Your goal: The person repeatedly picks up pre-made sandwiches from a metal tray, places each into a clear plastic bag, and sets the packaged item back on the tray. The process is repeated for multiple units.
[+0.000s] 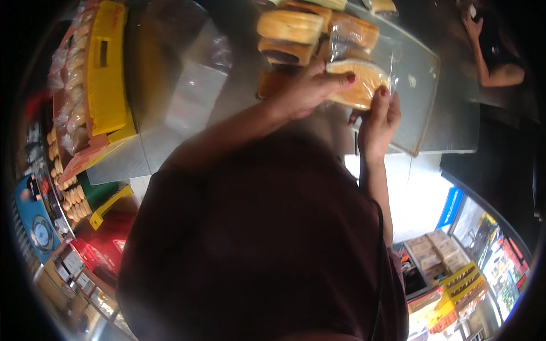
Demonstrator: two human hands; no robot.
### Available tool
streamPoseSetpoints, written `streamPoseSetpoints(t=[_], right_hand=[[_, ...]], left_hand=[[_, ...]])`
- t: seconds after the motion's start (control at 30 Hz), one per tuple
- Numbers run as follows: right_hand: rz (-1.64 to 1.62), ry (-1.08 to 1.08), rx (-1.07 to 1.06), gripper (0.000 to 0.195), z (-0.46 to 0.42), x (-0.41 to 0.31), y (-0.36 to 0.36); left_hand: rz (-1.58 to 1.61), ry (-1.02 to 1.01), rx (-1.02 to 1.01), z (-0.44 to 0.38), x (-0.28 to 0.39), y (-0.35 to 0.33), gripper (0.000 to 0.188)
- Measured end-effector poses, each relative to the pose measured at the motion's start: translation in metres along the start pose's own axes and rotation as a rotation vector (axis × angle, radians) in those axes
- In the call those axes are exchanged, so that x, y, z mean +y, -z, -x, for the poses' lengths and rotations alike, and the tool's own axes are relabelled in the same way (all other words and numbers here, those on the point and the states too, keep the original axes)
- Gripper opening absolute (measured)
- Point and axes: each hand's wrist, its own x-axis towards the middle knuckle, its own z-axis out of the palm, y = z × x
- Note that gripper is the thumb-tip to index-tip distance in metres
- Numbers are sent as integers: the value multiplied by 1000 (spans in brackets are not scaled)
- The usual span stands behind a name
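Both my hands hold one slice-shaped bread piece (358, 81) with a golden crust, partly inside a clear plastic bag (394, 70). The thumb of my left hand (315, 87) lies on its crust. My right hand (381, 115) grips its right end through the bag, thumb on top. Just beyond, another bread piece (354, 30) lies under clear film. To the left are stacked filled breads (290, 26), one with a dark filling showing (283, 52). A metal tray (420, 102) lies under the bag. Flat clear bags (196, 93) lie on the steel table.
A yellow and orange crate (108, 72) with bagged bread stands at the left on the steel table (123, 157). At the upper right is another person's arm (480, 55). More yellow crates (463, 283) and stacked boxes (435, 251) stand at the lower right.
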Motion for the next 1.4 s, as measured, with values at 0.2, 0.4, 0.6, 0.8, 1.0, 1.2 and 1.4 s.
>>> streamPoseSetpoints(t=[0.2,0.4,0.6,0.8,1.0,1.2,1.4], right_hand=[[61,9,-15,26,-5,0,8],[110,-259,160,18,-11,4,26],[-495,97,63,21,-43,-25,57],[-389,74,68,13,-47,-24,42],[-419,-58,263,9,-76,-45,66],[-535,131,-125,17,-151,-86,42],[-402,-270,-71,18,-126,-47,-16]], left_hand=[[-430,60,-154,-5,9,16,43],[-621,222,-296,-15,24,2,46],[-306,-6,29,-96,59,5,39],[-475,-375,234,-86,102,25,32],[-1276,-373,848,-4,111,149,18],[-1638,-104,1060,51,68,310,20],[-1642,-5,1040,49,75,296,24]])
